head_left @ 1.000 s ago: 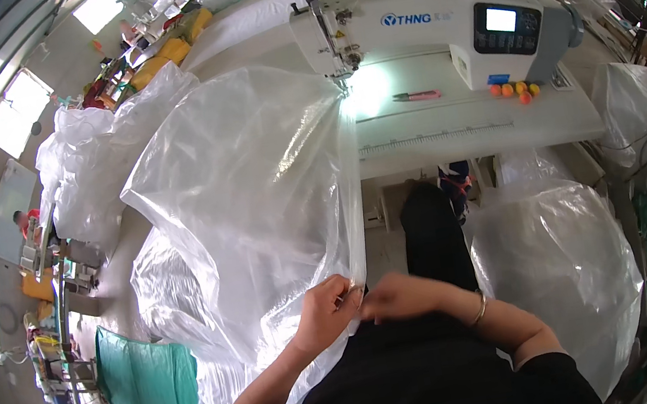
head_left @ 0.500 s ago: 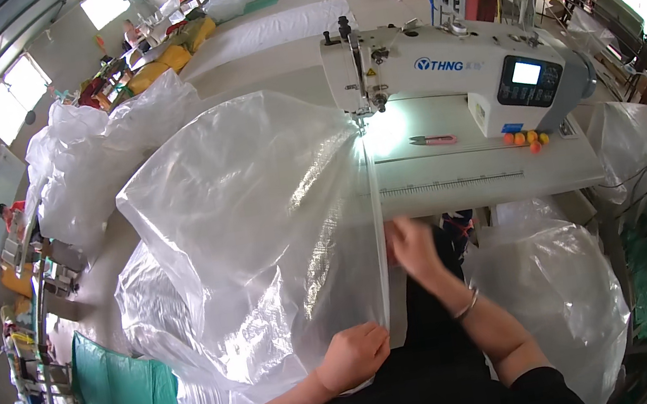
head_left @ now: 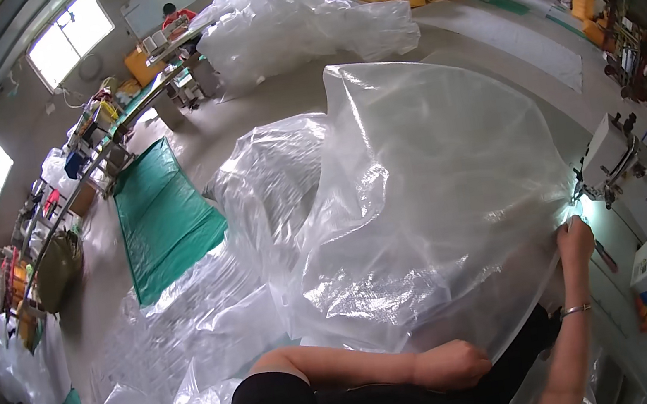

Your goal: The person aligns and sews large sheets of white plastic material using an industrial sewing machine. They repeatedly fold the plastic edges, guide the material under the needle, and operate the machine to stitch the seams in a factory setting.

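Note:
A large clear plastic sheet (head_left: 437, 177) spreads up and leftward from the sewing machine (head_left: 630, 181), with one corner under the lit needle area. Close to that needle, my right hand (head_left: 575, 238) pinches the sheet's edge, a bracelet at its wrist. Down by my body, my left hand (head_left: 453, 365) is closed in a fist on the near end of the same edge. The edge runs between my two hands. Beside my right hand, small thread snips (head_left: 606, 256) lie on the machine table (head_left: 618, 300).
More crumpled clear plastic (head_left: 214, 310) covers the floor at left, next to a green tarp (head_left: 163, 218). A big heap of plastic (head_left: 272, 26) stands behind. A person in red (head_left: 178, 14) sits at a far bench. Small orange balls (head_left: 646, 314) lie near the machine's screen.
My view has turned left, so the machine now appears at the right. My right hand has moved up along the sheet's edge to near the needle; my left hand stays low by my body.

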`<state>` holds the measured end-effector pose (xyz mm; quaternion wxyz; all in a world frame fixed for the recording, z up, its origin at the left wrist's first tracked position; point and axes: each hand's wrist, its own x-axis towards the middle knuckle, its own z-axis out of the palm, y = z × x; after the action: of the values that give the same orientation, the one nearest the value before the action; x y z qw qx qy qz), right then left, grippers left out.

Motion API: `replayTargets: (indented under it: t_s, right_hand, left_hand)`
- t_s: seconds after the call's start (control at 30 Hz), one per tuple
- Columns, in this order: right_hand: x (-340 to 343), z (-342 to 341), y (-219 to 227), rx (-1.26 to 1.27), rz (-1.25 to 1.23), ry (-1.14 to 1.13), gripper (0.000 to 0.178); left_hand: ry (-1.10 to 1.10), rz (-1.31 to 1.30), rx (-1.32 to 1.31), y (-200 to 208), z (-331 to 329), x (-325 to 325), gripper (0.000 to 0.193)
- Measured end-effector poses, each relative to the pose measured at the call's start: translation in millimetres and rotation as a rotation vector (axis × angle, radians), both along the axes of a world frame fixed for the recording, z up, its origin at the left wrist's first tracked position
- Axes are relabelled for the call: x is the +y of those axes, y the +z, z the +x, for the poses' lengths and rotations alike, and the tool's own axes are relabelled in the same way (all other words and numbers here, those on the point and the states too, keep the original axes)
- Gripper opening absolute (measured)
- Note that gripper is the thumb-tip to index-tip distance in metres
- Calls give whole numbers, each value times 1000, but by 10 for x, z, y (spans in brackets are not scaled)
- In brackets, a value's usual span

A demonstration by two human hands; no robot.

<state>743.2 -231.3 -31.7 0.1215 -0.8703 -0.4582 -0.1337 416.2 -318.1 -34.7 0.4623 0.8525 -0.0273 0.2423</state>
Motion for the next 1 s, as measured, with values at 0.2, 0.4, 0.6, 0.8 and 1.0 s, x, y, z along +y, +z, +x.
replayTargets:
  t_s: [0.2,0.4,0.6,0.8,1.0]
  right_hand:
    - [87,99,-23,-4,-118,-43,11]
    - [100,112,-26,-36,-173,-38,10]
    - [65,76,-30,-41,-221,-46,10]
    - [-93,-78,0,-44,-212,-25,15]
    - [-103,-92,49,-10,-240,-18,16]
  left_hand:
    - [-19,-25,6,61,-8,12,14]
    - [-22,-39,5,58,1,20,14]
    - [-18,-64,-28,69,4,40,13]
    - [-10,-74,-30,52,21,32,13]
    - [-6,-57,-27,60,31,33,13]
